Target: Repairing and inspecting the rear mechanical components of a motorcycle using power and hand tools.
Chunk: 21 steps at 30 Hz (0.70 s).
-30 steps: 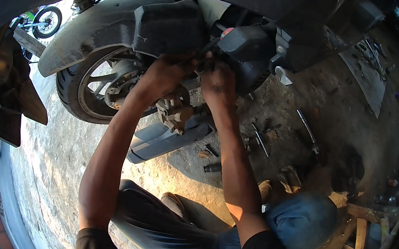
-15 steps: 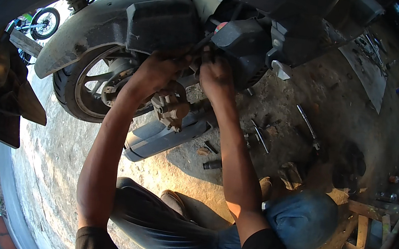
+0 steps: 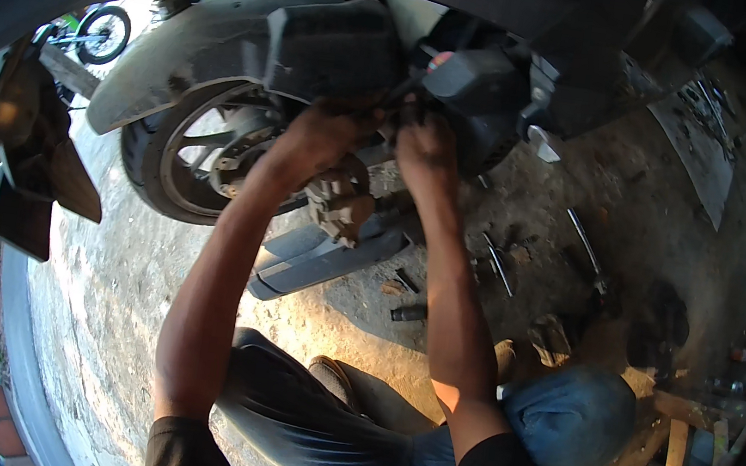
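Both my arms reach up to the underside of a scooter, beside its rear wheel [image 3: 183,149]. My left hand [image 3: 324,139] is tucked below the black air-box cover [image 3: 335,51], its fingertips lost in shadow. Close to its right, my right hand [image 3: 427,151] has its fingers drawn together and pointing up, next to the dark engine cover [image 3: 475,83]. Whatever they pinch is too dark to make out. Below my left wrist hangs a dusty brake caliper [image 3: 339,206]. Under it is the grey exhaust muffler [image 3: 332,261].
On the concrete floor to the right lie a long chrome ratchet handle [image 3: 586,245], a T-handle tool [image 3: 499,265] and a black socket-like cylinder [image 3: 408,314]. A sheet with tools [image 3: 695,147] lies farther right. Dark scooter panels [image 3: 36,173] hang at the left; a wooden frame [image 3: 684,430] stands lower right.
The whole scene has shifted slightly right in the view as my head turned. Both hands stay at the same spot under the scooter, with little visible finger movement.
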Available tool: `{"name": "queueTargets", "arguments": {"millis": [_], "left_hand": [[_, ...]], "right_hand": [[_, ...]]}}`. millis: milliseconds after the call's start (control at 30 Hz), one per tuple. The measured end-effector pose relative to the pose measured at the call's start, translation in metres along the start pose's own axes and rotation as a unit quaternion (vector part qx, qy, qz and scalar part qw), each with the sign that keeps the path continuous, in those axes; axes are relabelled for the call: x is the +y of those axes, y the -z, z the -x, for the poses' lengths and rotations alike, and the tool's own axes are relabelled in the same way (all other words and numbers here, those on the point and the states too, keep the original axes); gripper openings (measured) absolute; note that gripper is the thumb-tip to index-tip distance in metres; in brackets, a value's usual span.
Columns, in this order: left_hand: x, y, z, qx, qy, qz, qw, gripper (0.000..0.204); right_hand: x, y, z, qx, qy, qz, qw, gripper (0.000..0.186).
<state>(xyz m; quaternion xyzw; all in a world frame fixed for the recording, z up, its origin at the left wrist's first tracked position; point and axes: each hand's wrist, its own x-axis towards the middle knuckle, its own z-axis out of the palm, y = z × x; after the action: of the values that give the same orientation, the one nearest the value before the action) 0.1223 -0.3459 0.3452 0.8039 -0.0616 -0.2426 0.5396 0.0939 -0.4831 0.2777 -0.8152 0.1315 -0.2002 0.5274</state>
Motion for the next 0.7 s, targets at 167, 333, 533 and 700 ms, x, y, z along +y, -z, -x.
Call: {"name": "queueTargets", "arguments": {"millis": [167,333,533,700], "left_hand": [[-0.008,0.006,0.000,0.013,-0.045,-0.037,0.998,0.033],[-0.012,0.002,-0.005,0.019,-0.107,-0.041,0.993,0.032],[-0.007,0.002,-0.005,0.011,-0.058,-0.065,0.996,0.032],[-0.007,0.002,-0.001,0.030,-0.073,-0.062,0.995,0.033]], "right_hand": [[-0.004,-0.004,0.008,0.026,0.069,0.042,0.996,0.038],[-0.007,-0.012,0.005,0.072,0.087,0.117,0.987,0.038],[-0.010,0.005,-0.001,-0.046,-0.020,0.066,0.997,0.038],[-0.014,-0.003,0.007,0.000,0.043,0.125,0.991,0.046]]}}
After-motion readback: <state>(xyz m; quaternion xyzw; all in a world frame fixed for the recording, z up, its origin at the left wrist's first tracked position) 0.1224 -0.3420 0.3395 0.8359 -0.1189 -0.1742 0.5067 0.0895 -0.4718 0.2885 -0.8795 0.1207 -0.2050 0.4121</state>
